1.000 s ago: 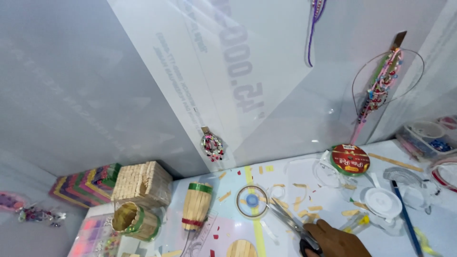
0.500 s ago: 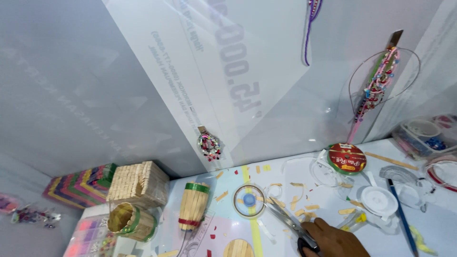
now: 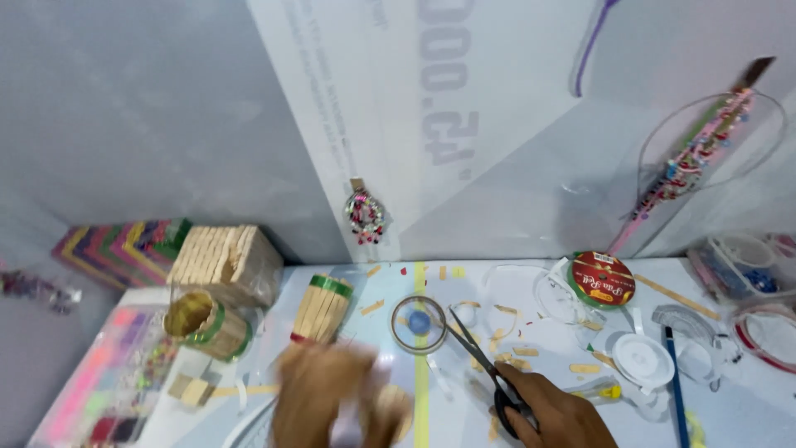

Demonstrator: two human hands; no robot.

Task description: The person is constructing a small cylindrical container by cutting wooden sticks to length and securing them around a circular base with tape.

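Right hand (image 3: 551,415) gripping scissors (image 3: 481,357), round red-labelled spool (image 3: 603,280) beyond

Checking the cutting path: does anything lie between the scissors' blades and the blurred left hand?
Nothing solid visible. The scissors in the right hand point up and away, toward the tape ring; only bare table separates them from the left hand.

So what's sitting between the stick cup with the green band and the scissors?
In the head view, a clear tape roll lies flat between the stick cup and the scissors, whose tips nearly reach its rim. The right hand holds the scissors.
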